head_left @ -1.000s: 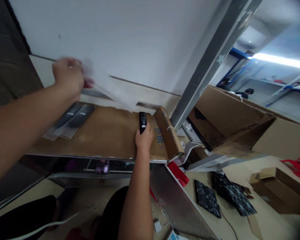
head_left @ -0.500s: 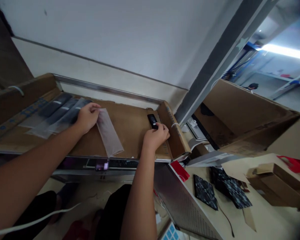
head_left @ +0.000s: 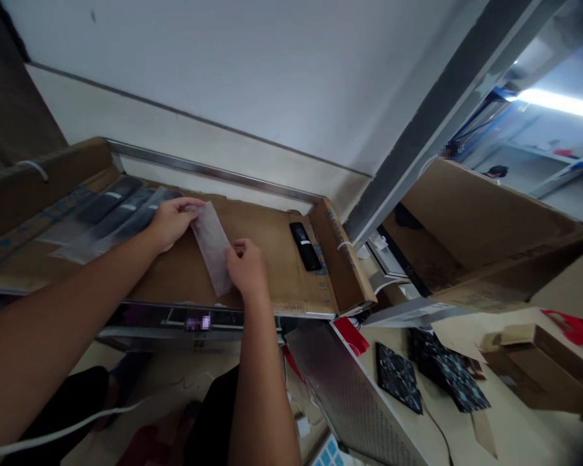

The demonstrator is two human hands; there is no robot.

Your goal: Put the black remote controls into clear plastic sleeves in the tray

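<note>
My left hand [head_left: 171, 222] pinches the far end of a thin clear plastic bag [head_left: 212, 244] lying on a cardboard sheet [head_left: 267, 259]. At the bag's near end, my right hand [head_left: 245, 267] grips its edge. A black remote control [head_left: 306, 246] lies bare on the cardboard to the right of my right hand, apart from it. To the left of my left hand, several bagged black remotes [head_left: 119, 214] lie side by side.
A folded cardboard flap [head_left: 342, 259] borders the sheet on the right, and a metal rail [head_left: 208, 171] runs along the wall behind. Lower right, a table holds black patterned panels [head_left: 401, 375] and a brown box [head_left: 539, 362]. A white cable [head_left: 53, 430] hangs at lower left.
My right hand let go of the black remote, left it on the cardboard and moved left onto the near end of the plastic bag. My left hand brought the bag down from the wall onto the cardboard.
</note>
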